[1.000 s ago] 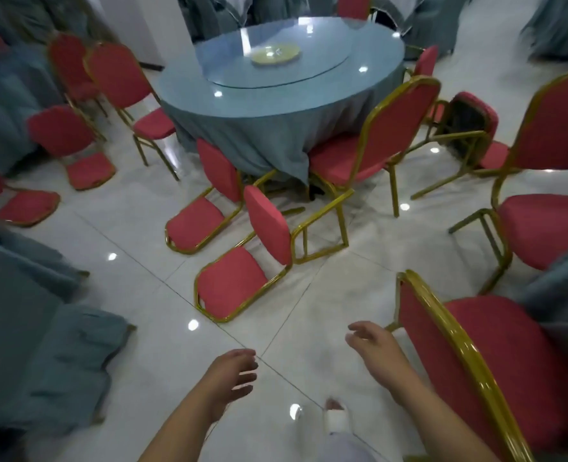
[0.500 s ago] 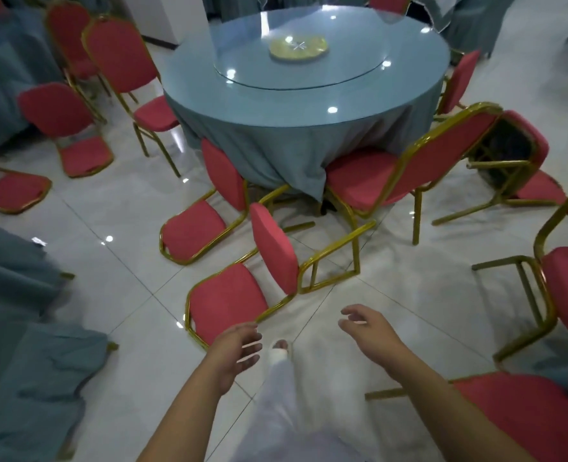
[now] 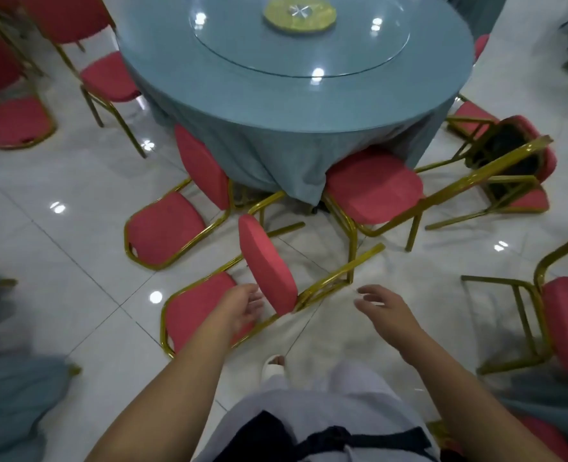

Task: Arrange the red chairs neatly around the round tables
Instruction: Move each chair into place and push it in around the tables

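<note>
Chair nearest the feet [image 3: 267,266]: it lies on its back on the floor in front of the round table [image 3: 292,105], with the seat sticking up and the legs pointing right. How would you right it?

Work from the left and go across. Leave the other fallen chair [image 3: 166,228] farther left for later. The left hand [image 3: 242,306] is open, fingers loose, holding nothing, just beside the lower edge of the upturned seat. I'd slide it down to the gold frame of the backrest on the floor and curl it round the rail, not the padding.

And the right hand [image 3: 382,305]?

Also open and empty, near the leg frame but apart from it. I'd take the closest leg bar. Then lift with the left while the right steadies, so the chair pivots onto its feet without scraping the tiles.

Anything in the way?

The upright chair [image 3: 372,188] tucked at the table sits just beyond the legs, and there is an upside-down one [image 3: 509,168] farther right. Swing clear of both, then push it in under the tablecloth edge.
</note>
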`<control>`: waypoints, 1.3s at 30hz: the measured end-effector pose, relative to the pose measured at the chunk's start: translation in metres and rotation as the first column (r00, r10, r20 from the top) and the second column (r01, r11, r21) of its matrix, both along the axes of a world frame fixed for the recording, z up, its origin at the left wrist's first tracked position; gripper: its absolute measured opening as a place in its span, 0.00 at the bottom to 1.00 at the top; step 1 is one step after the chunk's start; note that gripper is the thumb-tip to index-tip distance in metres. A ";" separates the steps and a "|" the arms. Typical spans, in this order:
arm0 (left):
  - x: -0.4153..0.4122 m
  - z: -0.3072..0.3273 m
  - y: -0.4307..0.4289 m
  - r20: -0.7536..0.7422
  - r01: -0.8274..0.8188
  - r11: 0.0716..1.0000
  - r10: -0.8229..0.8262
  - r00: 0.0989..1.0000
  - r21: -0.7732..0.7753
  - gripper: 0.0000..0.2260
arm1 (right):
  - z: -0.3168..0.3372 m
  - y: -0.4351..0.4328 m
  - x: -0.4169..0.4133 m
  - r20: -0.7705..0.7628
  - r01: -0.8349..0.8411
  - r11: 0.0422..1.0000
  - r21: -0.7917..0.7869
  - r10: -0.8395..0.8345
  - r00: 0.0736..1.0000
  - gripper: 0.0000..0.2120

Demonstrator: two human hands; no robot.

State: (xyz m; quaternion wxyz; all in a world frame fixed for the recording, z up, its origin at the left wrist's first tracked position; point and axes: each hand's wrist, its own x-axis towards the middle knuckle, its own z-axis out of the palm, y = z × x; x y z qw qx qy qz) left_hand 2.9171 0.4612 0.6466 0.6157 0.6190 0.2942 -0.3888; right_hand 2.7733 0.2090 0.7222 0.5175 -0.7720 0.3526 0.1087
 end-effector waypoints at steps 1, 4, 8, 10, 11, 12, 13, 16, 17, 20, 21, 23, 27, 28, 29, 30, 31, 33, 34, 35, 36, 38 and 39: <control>0.004 -0.004 0.001 -0.029 -0.028 1.000 0.028 0.999 -0.003 0.04 | -0.002 0.003 0.009 -0.011 -0.017 1.000 0.009 0.017 1.000 0.10; 0.011 -0.018 0.004 -0.106 -0.102 0.994 0.097 0.990 -0.035 0.04 | -0.006 0.002 0.048 -0.033 -0.105 0.994 0.018 0.106 0.994 0.10; 0.010 -0.025 0.012 -0.183 -0.237 0.971 0.228 0.956 -0.025 0.04 | -0.013 -0.010 0.114 -0.061 -0.201 0.979 0.040 0.203 0.977 0.13; 0.011 -0.029 0.019 -0.191 -0.348 0.937 0.342 0.920 -0.002 0.04 | -0.021 -0.012 0.151 -0.080 -0.284 0.958 0.032 0.285 0.955 0.14; 0.011 -0.030 0.020 -0.194 -0.406 0.914 0.400 0.896 0.013 0.04 | -0.025 -0.012 0.168 -0.091 -0.319 0.947 0.037 0.322 0.942 0.14; 0.010 -0.031 0.020 -0.192 -0.467 0.884 0.463 0.865 0.027 0.05 | -0.030 -0.013 0.185 -0.103 -0.364 0.930 0.044 0.367 0.925 0.15; 0.009 -0.034 0.019 -0.185 -0.531 0.846 0.528 0.829 0.038 0.05 | -0.037 -0.013 0.201 -0.109 -0.422 0.905 0.049 0.425 0.899 0.15; 0.005 -0.041 -0.002 -0.172 -0.713 0.699 0.711 0.682 0.062 0.05 | -0.060 -0.019 0.242 -0.103 -0.580 0.811 0.073 0.584 0.805 0.16; 0.003 -0.043 -0.014 -0.173 -0.760 0.646 0.758 0.628 0.073 0.05 | -0.069 -0.024 0.254 -0.105 -0.612 0.786 0.090 0.619 0.779 0.16; -0.013 -0.056 -0.066 -0.213 -0.844 0.525 0.842 0.496 0.109 0.05 | -0.098 -0.044 0.285 -0.158 -0.708 0.697 0.115 0.716 0.680 0.22; -0.017 -0.063 -0.086 -0.245 -0.850 0.515 0.844 0.478 0.115 0.06 | -0.107 -0.052 0.295 -0.188 -0.728 0.675 0.123 0.736 0.650 0.23; -0.020 -0.077 -0.122 -0.335 -0.836 0.536 0.814 0.474 0.119 0.07 | -0.123 -0.065 0.313 -0.253 -0.742 0.654 0.148 0.750 0.611 0.26; -0.024 -0.113 -0.177 -0.454 -0.865 0.495 0.793 0.407 0.089 0.14 | -0.156 -0.077 0.330 -0.331 -0.754 0.645 0.123 0.743 0.582 0.25; -0.022 -0.127 -0.185 -0.460 -0.874 0.477 0.798 0.388 0.091 0.15 | -0.168 -0.078 0.331 -0.330 -0.761 0.641 0.100 0.743 0.582 0.23; -0.019 -0.141 -0.190 -0.468 -0.886 0.455 0.804 0.367 0.086 0.15 | -0.183 -0.077 0.333 -0.319 -0.769 0.633 0.091 0.750 0.579 0.22; -0.017 -0.160 -0.193 -0.480 -0.902 0.425 0.809 0.340 0.078 0.15 | -0.199 -0.073 0.333 -0.309 -0.777 0.621 0.100 0.762 0.569 0.21; -0.014 -0.179 -0.194 -0.498 -0.917 0.394 0.809 0.312 0.065 0.16 | -0.215 -0.067 0.334 -0.307 -0.773 0.624 0.120 0.763 0.568 0.22; -0.006 -0.219 -0.190 -0.527 -0.948 0.314 0.813 0.245 0.044 0.24 | -0.247 -0.048 0.341 -0.313 -0.740 0.653 0.162 0.745 0.589 0.29; -0.005 -0.241 -0.188 -0.540 -0.956 0.283 0.817 0.202 0.071 0.29 | -0.263 -0.035 0.346 -0.323 -0.724 0.665 0.183 0.736 0.595 0.35; -0.004 -0.263 -0.185 -0.551 -0.962 0.253 0.819 0.158 0.100 0.32 | -0.279 -0.021 0.352 -0.337 -0.704 0.681 0.202 0.723 0.603 0.41; -0.002 -0.282 -0.183 -0.563 -0.971 0.213 0.818 0.118 0.105 0.32 | -0.294 -0.008 0.358 -0.352 -0.678 0.700 0.225 0.707 0.613 0.45; -0.001 -0.314 -0.180 -0.653 -0.987 0.153 0.753 0.079 0.058 0.31 | -0.320 0.019 0.369 -0.374 -0.606 0.747 0.275 0.663 0.648 0.47; -0.001 -0.327 -0.179 -0.692 -0.987 0.155 0.717 0.090 0.032 0.33 | -0.332 0.032 0.373 -0.376 -0.563 0.775 0.286 0.631 0.678 0.44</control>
